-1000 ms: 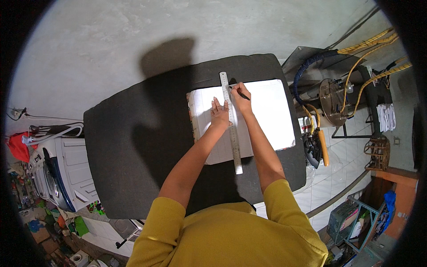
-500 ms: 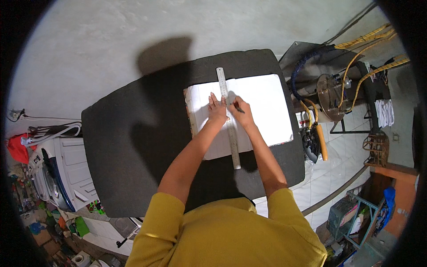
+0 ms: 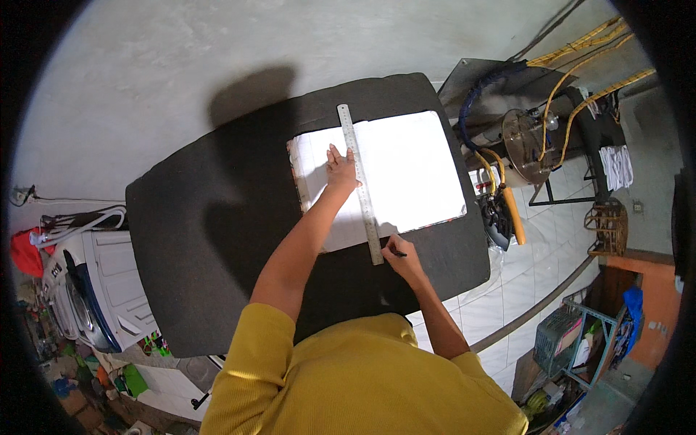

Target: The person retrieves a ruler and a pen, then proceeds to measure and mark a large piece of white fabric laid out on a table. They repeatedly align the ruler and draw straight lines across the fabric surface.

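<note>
so, the open notebook (image 3: 413,167) lies just beyond the right hand (image 3: 401,259) and directly under the left hand (image 3: 341,172), which is flat with its fingers spread on the left page. that hand's thumb rests on the ruler (image 3: 367,210), which runs lengthwise over the notebook and sticks out past both its far and near edges. the right hand is curled around a dark pen (image 3: 399,253) at the near end of the ruler — just to its right, below the notebook's lower edge.

the ruler is a long, narrow strip of silvery metal with small markings and a round hole at its far end. the pages are smooth and white, the right one brightly lit, with a darker, patterned cover edge showing on the left. beneath it all is a broad board (image 3: 181,254) covered in matt, dark cloth, its corners rounded — and a ribbed, mustard-yellow top (image 3: 362,384) fills the foreground.
</note>
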`<action>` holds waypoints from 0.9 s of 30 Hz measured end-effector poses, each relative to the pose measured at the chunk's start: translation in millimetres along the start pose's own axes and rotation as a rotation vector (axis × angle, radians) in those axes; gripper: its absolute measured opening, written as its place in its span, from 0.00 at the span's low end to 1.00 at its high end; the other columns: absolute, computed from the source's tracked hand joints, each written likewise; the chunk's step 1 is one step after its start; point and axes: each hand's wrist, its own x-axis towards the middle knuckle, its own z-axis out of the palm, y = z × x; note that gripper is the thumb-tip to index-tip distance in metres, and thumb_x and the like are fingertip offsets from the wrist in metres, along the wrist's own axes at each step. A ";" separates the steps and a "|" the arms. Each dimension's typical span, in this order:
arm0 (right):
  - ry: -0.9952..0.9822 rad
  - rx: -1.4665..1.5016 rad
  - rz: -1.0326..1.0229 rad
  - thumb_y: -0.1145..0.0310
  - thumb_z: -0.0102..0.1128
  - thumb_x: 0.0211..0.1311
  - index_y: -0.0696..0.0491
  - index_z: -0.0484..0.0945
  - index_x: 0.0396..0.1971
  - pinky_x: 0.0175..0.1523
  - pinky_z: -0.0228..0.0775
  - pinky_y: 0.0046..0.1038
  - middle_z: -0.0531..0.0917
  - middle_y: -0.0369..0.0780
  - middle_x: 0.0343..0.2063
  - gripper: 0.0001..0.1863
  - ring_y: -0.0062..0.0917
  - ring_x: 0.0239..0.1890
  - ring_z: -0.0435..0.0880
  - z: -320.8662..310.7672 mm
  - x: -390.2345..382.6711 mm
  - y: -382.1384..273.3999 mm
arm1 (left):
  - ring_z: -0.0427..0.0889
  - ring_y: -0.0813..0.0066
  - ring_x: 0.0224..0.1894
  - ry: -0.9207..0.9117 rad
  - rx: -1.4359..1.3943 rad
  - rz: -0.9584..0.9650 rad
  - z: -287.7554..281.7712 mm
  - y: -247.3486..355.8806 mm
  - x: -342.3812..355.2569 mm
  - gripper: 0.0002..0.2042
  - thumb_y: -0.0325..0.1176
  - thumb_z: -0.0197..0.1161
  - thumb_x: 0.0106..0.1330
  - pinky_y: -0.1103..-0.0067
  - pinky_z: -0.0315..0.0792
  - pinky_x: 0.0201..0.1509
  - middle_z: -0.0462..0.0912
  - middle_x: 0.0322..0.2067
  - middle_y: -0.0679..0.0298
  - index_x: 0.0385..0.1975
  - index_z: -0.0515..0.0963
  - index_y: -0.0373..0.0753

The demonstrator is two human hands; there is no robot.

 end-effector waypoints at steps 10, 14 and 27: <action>0.183 -0.141 0.092 0.64 0.47 0.61 0.61 0.71 0.29 0.37 0.66 0.33 0.76 0.46 0.26 0.13 0.32 0.30 0.76 9.4 -10.0 12.3 | 0.32 0.46 0.67 -0.007 -0.120 0.162 -3.0 8.3 -8.6 0.48 0.31 0.70 0.45 0.56 0.42 0.67 0.23 0.63 0.40 0.59 0.41 0.19; 0.060 -0.023 0.171 0.62 0.55 0.58 0.60 0.71 0.32 0.37 0.65 0.30 0.76 0.46 0.24 0.14 0.32 0.28 0.75 29.6 -9.3 29.2 | 0.29 0.46 0.67 0.034 -0.252 0.239 2.0 -1.7 -11.2 0.48 0.32 0.69 0.47 0.55 0.40 0.67 0.23 0.63 0.41 0.62 0.41 0.27; 0.115 0.203 0.263 0.66 0.54 0.60 0.56 0.73 0.36 0.20 0.65 0.21 0.72 0.34 0.20 0.09 0.14 0.20 0.71 14.5 -12.2 34.1 | 0.28 0.41 0.66 0.102 -0.131 0.170 8.1 10.5 -20.4 0.46 0.47 0.67 0.48 0.54 0.38 0.66 0.25 0.63 0.39 0.66 0.44 0.52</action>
